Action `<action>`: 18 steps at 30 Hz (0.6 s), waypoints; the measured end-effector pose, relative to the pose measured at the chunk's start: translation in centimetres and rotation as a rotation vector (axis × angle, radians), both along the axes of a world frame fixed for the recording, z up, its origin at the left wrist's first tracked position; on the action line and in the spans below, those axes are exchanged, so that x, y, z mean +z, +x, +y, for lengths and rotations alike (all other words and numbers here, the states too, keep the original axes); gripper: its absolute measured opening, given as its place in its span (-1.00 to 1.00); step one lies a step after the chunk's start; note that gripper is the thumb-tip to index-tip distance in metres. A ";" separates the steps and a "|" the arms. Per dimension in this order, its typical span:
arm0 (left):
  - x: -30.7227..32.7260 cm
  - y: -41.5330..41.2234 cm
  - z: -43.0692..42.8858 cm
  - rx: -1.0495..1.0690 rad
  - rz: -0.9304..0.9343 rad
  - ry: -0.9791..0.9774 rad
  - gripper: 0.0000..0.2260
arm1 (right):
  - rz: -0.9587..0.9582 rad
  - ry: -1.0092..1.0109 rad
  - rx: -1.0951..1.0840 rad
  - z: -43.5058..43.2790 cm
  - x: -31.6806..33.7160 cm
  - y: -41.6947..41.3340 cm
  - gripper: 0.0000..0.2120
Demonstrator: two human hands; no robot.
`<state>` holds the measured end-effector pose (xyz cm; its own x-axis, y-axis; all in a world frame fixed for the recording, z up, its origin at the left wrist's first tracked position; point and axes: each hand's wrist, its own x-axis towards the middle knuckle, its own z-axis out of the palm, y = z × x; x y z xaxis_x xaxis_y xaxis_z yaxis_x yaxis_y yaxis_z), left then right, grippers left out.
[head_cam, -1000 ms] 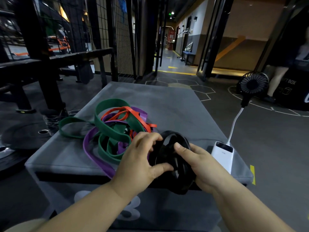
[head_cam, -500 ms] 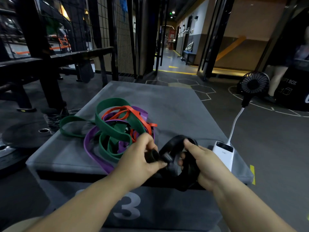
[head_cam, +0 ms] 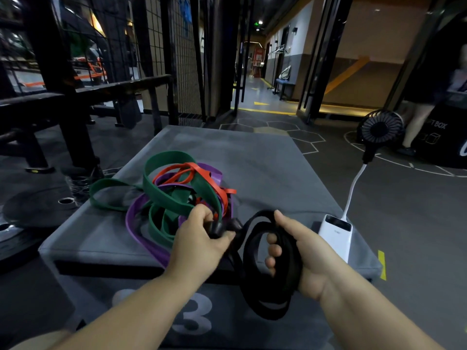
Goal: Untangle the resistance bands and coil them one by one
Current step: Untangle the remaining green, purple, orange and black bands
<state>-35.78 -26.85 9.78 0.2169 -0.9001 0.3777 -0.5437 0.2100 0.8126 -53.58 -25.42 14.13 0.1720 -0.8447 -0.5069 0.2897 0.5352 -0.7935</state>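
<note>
- My left hand (head_cam: 199, 238) has its thumb and fingers curled round a bunched end of the black band (head_cam: 246, 269), pinching it just above the near edge of the grey box (head_cam: 265, 168).
- My right hand (head_cam: 300, 251) grips the black band's coil. Its fingers are hooked through the loops and the thumb lies over the top.
- The coil hangs in front of the box's near face, beside the printed 3 (head_cam: 194, 317).
- The green band (head_cam: 161, 195), purple band (head_cam: 141, 238) and red band (head_cam: 217, 188) lie knotted together on the box top, just beyond my left hand.
- One green loop trails off towards the left edge, and the purple band reaches the near edge.
- A white power bank (head_cam: 333, 233) sits on the box's right side near my right hand, with a small black fan (head_cam: 380, 130) on a white neck rising from it.
</note>
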 end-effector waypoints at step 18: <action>-0.4 -1.9 1.9 -0.407 0.504 0.233 -0.80 | 0.103 -0.175 -0.060 -0.6 -1.6 1.0 -0.55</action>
<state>-37.73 -24.98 9.40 -0.0571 -0.9928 0.1057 -0.0023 0.1060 0.9944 -52.59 -26.00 12.55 0.0732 -0.9287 -0.3635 0.2292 0.3704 -0.9002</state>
